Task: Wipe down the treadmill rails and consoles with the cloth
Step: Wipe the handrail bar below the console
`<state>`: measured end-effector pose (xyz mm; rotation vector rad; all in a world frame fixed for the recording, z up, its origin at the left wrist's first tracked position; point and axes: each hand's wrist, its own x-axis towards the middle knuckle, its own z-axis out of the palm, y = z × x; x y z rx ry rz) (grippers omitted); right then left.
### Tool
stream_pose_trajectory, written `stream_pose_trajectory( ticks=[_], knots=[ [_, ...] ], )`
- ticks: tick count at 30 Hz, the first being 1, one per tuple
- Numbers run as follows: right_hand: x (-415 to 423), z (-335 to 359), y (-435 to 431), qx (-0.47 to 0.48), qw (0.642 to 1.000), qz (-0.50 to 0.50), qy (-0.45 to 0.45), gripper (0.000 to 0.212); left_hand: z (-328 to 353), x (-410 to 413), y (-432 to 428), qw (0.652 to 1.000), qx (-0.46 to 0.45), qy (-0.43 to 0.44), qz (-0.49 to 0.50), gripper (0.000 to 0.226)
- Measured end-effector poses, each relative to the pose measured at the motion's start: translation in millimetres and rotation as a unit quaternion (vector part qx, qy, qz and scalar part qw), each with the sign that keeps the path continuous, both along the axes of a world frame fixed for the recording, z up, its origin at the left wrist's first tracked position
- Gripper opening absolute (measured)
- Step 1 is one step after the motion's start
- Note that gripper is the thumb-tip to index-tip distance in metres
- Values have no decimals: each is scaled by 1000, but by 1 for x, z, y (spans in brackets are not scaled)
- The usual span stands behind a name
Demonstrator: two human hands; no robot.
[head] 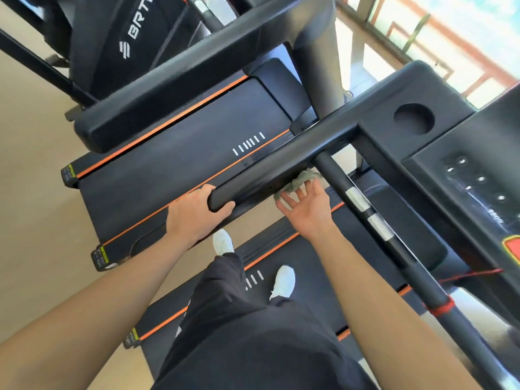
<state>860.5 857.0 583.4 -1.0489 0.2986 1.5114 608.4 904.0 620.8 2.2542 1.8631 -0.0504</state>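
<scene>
Black rail (pixel 267 171): left hand (pixel 197 213) grips its end.
Grey-green cloth (pixel 299 181): right hand (pixel 308 205) presses it under rail, fingers straight.
Lettering: white "BRTW", cut off, on neighbouring treadmill (pixel 135 29).

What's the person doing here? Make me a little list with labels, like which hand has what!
cloth: grey-green, bunched against the handrail
left hand: grips the handrail's end
right hand: straight fingers press the cloth
console: on the right, untouched
shoes: white, one on the belt
</scene>
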Motion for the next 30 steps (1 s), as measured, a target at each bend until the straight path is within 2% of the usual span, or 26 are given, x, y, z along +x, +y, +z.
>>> stream_pose_trajectory(
  ticks=[6, 9, 11, 12, 13, 16, 19, 22, 24, 27, 30],
  knots=[
    [-8, 17, 5, 13, 990, 53, -132, 26, 4, 2, -2, 1000, 2, -4, 5, 59],
    [-28, 30, -1, 55, 948, 125, -286, 41, 7, 3, -3, 1000, -10, -2, 10, 61],
    [-37, 33, -5, 92, 890, 186, -406, 56, 8, 3, -4, 1000, -12, -1, 14, 63],
    [-39, 32, -6, 96, 850, 221, -468, 60, 9, 2, -4, 1000, -13, -2, 17, 64],
    [-38, 28, -7, 88, 798, 260, -537, 62, 9, 2, -4, 1000, -14, -4, 17, 65],
    [-26, 17, -6, 55, 603, 360, -710, 63, 10, 1, -4, 1000, -21, -11, 18, 66],
    [-3, 24, 1, 53, 456, 389, -799, 55, 11, 1, -3, 999, -26, -24, 25, 66],
    [24, 32, 14, 69, 345, 411, -841, 51, 12, 1, -3, 999, -34, -29, 31, 66],
    [40, 37, 26, 82, 306, 424, -848, 50, 12, 1, -2, 997, -51, -36, 41, 67],
    [56, 47, 43, 85, 292, 444, -843, 51, 13, 1, 4, 991, -97, -71, 67, 67],
    [61, 54, 56, 65, 282, 473, -832, 52, 19, 5, 17, 969, -165, -167, 80, 66]
  ],
)
